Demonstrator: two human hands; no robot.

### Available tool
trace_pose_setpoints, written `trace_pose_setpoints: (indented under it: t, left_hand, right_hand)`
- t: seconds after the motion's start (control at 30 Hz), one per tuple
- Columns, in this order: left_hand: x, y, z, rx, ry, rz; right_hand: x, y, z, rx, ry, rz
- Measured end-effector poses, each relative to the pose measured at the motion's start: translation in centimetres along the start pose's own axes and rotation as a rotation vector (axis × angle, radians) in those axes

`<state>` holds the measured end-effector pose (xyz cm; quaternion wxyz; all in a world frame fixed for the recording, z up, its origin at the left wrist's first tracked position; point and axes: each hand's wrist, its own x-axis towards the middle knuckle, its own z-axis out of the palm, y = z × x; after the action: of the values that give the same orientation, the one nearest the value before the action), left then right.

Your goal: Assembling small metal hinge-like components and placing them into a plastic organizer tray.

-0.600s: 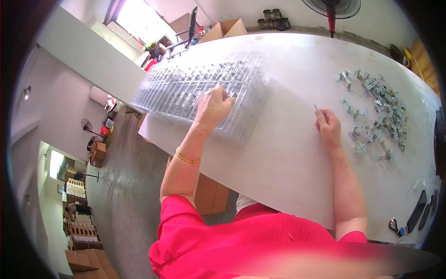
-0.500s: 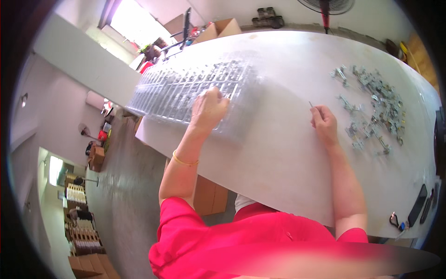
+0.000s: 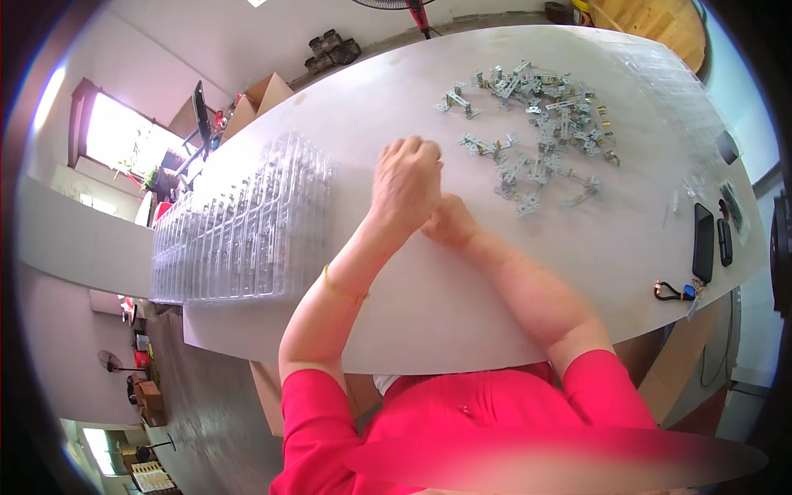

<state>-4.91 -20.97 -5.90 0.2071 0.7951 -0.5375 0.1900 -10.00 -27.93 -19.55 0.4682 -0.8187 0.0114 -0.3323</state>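
Note:
My left hand (image 3: 406,186) and my right hand (image 3: 450,221) meet above the middle of the white table (image 3: 462,330). The left is curled closed, slightly farther out and overlapping the right. My right fingers are bent closed against its underside. Whatever is between them is hidden. To the right of my hands lies a loose heap of small silvery metal brackets (image 3: 564,124), some with brass-coloured parts. A clear plastic tray (image 3: 301,214) with many narrow compartments stands on the left side of the table. Metal pieces sit in several of its compartments.
A black phone (image 3: 703,242), a slim dark object (image 3: 724,241) and a looped cord with a blue tag (image 3: 676,290) lie at the right edge. Clear plastic sheeting (image 3: 652,74) covers the far right. Beyond the table are a cardboard box (image 3: 262,97) and a fan (image 3: 418,12).
My left hand has left the tray and come to my right hand, which held a thin metal piece. The view has swung right, so the tray and heap appear farther left.

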Motion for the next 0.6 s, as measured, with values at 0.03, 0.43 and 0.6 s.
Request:
trace_pose_setpoints:
  t: [0.03,0.43,0.6]
  left_hand:
    - [1.1,-0.4,1.8,-0.045,-0.058,0.037]
    - [7.2,-0.4,11.8,-0.022,-0.549,0.101]
    - [7.4,-0.7,11.8,0.007,-0.614,0.077]
  right_hand:
    - [0.0,0.1,0.1,-0.002,0.005,-0.001]
    - [-0.3,0.7,0.5,-0.066,-0.085,0.020]
    - [0.0,0.7,0.7,-0.076,-0.092,0.066]
